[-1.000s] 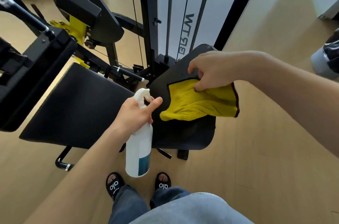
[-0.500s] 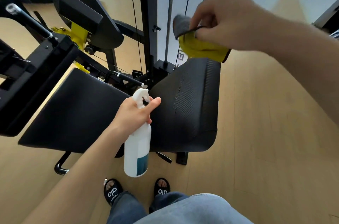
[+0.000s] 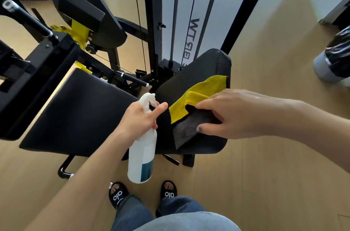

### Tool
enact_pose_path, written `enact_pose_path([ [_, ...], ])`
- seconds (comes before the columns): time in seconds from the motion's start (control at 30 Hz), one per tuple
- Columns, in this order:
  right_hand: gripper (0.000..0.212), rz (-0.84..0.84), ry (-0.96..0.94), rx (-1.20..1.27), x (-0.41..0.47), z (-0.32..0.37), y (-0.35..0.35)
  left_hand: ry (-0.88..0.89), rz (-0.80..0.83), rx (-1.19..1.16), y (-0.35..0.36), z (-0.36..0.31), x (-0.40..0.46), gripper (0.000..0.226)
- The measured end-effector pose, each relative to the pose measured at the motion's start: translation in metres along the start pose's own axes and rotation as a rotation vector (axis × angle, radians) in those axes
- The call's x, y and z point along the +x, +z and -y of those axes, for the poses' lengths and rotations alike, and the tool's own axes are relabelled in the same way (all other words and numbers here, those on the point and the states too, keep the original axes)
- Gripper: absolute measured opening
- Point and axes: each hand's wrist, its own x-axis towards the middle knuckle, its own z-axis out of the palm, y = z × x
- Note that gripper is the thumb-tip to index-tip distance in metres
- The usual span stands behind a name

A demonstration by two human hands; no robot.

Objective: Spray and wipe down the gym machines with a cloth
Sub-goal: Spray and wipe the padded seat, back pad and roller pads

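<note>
A black gym machine stands in front of me with two padded parts: a long seat pad (image 3: 75,113) on the left and a smaller pad (image 3: 206,66) on the right. A yellow cloth with a grey underside (image 3: 195,98) lies on the right pad, one corner folded over. My right hand (image 3: 233,115) presses flat on the cloth, fingers spread over its grey fold. My left hand (image 3: 141,117) grips a white spray bottle (image 3: 142,155) by the neck, held upright between the two pads, index finger beside the trigger.
The machine's black upright frame and cables (image 3: 153,22) rise behind the pads. A black and yellow lever arm (image 3: 79,28) sits at the upper left. A bin with a black bag (image 3: 333,60) stands at the right edge. My sandalled feet (image 3: 144,193) are on the wooden floor.
My right hand dropped from up near the cables back onto the right pad, bringing the cloth down flat on it. My left hand and the bottle stayed in place.
</note>
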Motion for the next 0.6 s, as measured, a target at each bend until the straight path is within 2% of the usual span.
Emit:
enact_pose_path([
  [0.07, 0.054, 0.007, 0.039, -0.057, 0.002, -0.001, 0.000, 0.004, 0.004, -0.003, 0.000, -0.001, 0.000, 0.030],
  [0.17, 0.039, -0.082, 0.012, -0.227, 0.006, -0.001, 0.002, 0.008, 0.009, -0.013, -0.001, -0.002, 0.000, 0.029],
  [0.27, 0.036, -0.127, 0.051, -0.269, 0.011, -0.003, -0.004, 0.018, 0.010, -0.015, -0.001, -0.002, 0.000, 0.028],
  [0.4, 0.029, -0.045, 0.096, -0.250, 0.028, -0.006, -0.015, 0.028, 0.009, -0.008, 0.000, -0.002, -0.001, 0.026],
  [0.53, 0.017, 0.033, 0.072, -0.349, 0.052, -0.006, -0.023, 0.016, -0.006, -0.017, 0.000, 0.000, -0.002, 0.029],
  [0.6, 0.017, 0.131, 0.094, -0.289, 0.062, -0.007, -0.032, 0.006, -0.008, -0.029, -0.001, 0.001, -0.001, 0.030],
])
